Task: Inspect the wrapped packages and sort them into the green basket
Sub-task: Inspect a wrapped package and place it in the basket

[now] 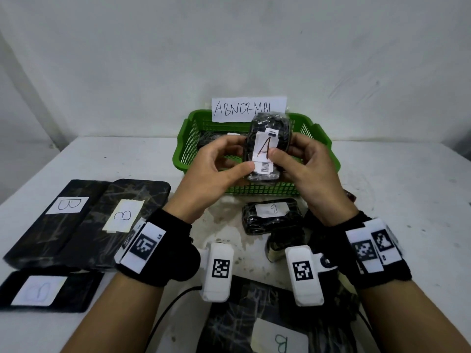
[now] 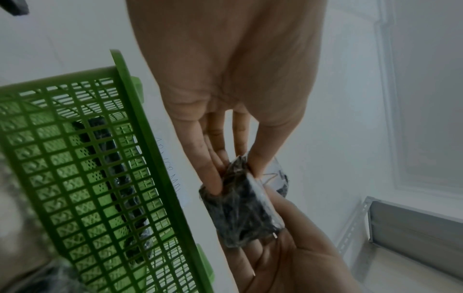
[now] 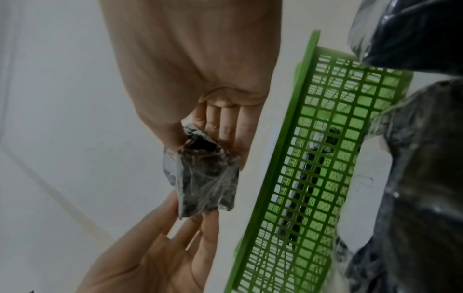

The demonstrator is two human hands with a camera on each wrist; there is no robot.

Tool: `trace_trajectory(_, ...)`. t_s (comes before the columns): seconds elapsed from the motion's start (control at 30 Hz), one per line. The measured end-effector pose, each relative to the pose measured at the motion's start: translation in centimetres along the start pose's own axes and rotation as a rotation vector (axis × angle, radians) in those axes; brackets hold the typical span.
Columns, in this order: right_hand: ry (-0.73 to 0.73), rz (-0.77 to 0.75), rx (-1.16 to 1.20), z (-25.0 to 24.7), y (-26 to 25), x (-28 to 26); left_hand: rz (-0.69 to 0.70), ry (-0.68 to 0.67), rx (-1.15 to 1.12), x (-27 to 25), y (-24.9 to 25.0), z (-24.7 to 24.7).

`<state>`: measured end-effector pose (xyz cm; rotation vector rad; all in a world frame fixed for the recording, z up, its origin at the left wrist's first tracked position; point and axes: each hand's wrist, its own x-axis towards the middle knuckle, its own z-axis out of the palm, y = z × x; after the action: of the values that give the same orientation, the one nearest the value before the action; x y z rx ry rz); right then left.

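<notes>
Both hands hold up a small black package [image 1: 267,138] wrapped in clear film, with a white label marked "A" and a barcode sticker. My left hand [image 1: 224,161] pinches its lower left edge between thumb and fingers. My right hand [image 1: 293,159] pinches its right side. The same package [image 2: 240,208] shows between both hands in the left wrist view, and again as a dark wrapped package [image 3: 205,178] in the right wrist view. Behind it stands the green basket [image 1: 186,146], with a paper sign reading "ABNORMAL" [image 1: 248,108]. One dark package [image 1: 211,140] lies inside it.
Flat black packages labelled "B" [image 1: 68,205] [image 1: 122,215] lie at the left, another [image 1: 38,291] nearer the table's front edge, and one more [image 1: 277,340] under my wrists. A small package [image 1: 270,215] sits in front of the basket. A white wall rises behind the table.
</notes>
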<state>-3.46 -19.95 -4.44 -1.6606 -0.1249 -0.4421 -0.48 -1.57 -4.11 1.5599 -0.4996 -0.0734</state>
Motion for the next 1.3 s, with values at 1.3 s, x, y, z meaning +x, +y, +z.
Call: trace_trajectory(1.3,0.041,0.192,0.366,1.6,-0.4,-0.3,0.197,0.056,0.216,0.3,-0.6,-0.8)
